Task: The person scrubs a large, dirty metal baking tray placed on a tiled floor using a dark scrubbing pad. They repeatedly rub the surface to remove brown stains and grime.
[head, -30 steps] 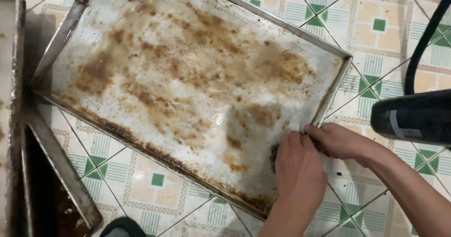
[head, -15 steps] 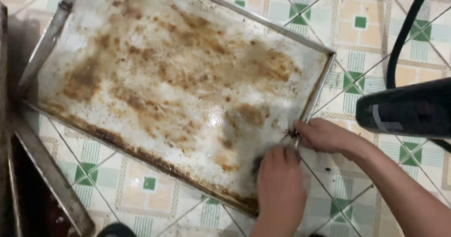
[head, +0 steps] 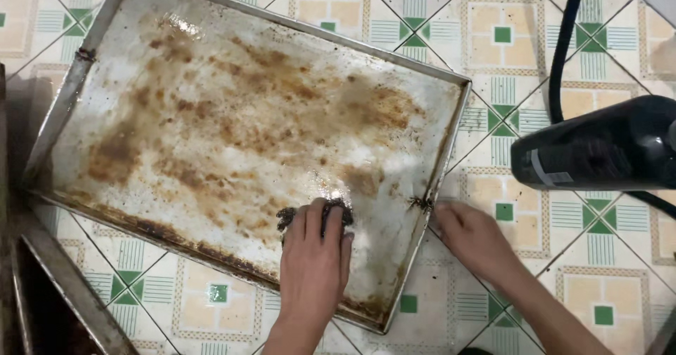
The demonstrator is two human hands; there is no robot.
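A tiled floor (head: 507, 66) fills the view, its glossy cream squares patterned with green blocks and striped bands. On it lies a large rectangular metal baking tray (head: 77, 94), shallow-rimmed, its dull silver sheet crusted with brown, burnt-on grease that thickens along the near edge. At the near left sits another dark metal tray (head: 63, 291), only partly in view. At the right, a black glossy cylindrical object (head: 598, 151) hangs with a black cable (head: 563, 52) curving to the far side. The left hand (head: 315, 260) presses flat, fingers curled over a dark, coarse scouring pad (head: 287, 218) on the tray's near right part. The right hand (head: 473, 237) lies loosely open on the floor, fingertips at the tray's right rim.
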